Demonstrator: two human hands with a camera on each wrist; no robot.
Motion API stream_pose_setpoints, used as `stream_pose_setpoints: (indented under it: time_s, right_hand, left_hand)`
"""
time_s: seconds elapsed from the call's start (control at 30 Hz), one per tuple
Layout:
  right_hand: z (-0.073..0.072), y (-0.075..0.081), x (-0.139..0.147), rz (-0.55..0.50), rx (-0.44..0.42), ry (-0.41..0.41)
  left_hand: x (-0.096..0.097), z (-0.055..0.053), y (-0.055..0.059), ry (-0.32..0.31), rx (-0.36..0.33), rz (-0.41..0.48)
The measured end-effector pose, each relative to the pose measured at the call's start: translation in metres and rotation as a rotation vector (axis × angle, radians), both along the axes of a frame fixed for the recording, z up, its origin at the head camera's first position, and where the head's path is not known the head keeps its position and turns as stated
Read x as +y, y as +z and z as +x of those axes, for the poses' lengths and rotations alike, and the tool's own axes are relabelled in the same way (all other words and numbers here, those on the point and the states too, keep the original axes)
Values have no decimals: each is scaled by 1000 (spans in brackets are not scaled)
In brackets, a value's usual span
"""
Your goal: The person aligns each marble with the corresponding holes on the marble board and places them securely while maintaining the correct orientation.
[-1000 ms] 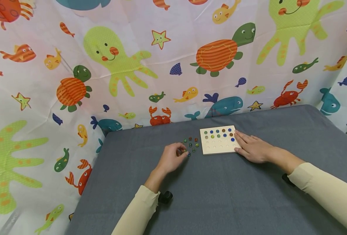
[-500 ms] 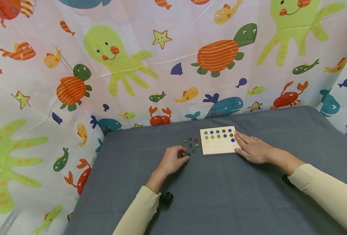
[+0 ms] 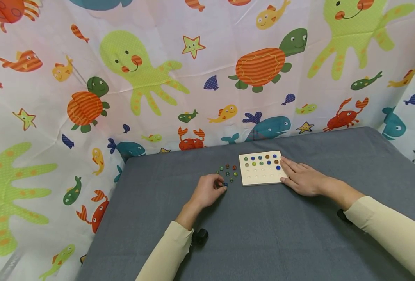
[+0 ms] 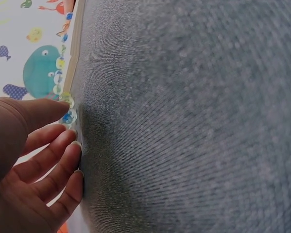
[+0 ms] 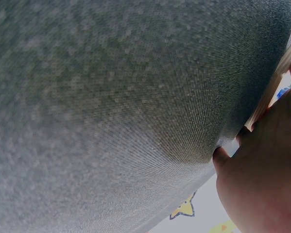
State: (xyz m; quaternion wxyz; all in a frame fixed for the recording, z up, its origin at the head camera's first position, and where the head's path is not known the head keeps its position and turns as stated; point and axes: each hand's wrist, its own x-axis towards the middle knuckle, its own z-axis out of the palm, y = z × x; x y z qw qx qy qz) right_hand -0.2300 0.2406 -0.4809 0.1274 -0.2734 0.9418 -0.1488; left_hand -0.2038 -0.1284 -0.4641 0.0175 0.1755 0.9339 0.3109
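In the head view my left hand (image 3: 207,191) is low at the near side of a loose cluster of glass marbles. Its thumb and index finger pinch a blue marble (image 4: 69,116), seen between the tips in the left wrist view. A pale wooden board (image 3: 263,180) with rows of round hollows lies to the right. Marbles fill its two back rows, and one blue marble (image 3: 278,168) sits at the right of the third row. My right hand (image 3: 305,179) rests with straight fingers on the board's right edge, its thumb at the near right corner.
Several green and reddish marbles, among them a yellow-green marble (image 3: 235,174), lie between my left hand and the board. Grey cloth (image 3: 256,234) covers the table. Behind it hangs a white curtain (image 3: 165,128) printed with sea animals.
My left fingers have shifted from the green marbles onto the blue marble, and a green marble behind the hand has come into view. The right hand and board stay put.
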Motion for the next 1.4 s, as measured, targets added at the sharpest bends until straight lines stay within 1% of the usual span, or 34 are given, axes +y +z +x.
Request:
stream_pose_setpoints:
  time_s: [0.3, 0.53, 0.8, 0.9, 1.13, 1.27, 1.33, 1.4]
  right_hand:
    - [-1, -1, 1, 6, 1, 0]
    - [1, 0, 1, -11, 7, -2]
    - [0, -1, 0, -6, -2, -1]
    - [2, 2, -1, -5, -1, -2]
    - [8, 11, -3, -72, 11, 12]
    - [8, 12, -3, -40, 7, 0]
    - [7, 10, -3, -19, 3, -2]
    - [7, 11, -3, -18, 4, 0]
  left_hand:
    - [2, -1, -2, 3, 22, -25]
    - [4, 0, -5, 15, 33, -50]
    - [6, 2, -2, 25, 31, -68]
    - [7, 2, -2, 17, 29, -65]
    - [9, 1, -3, 14, 11, -58]
    - [8, 2, -4, 6, 9, -42]
    - [8, 3, -4, 4, 4, -28]
    - [7, 3, -3, 6, -10, -12]
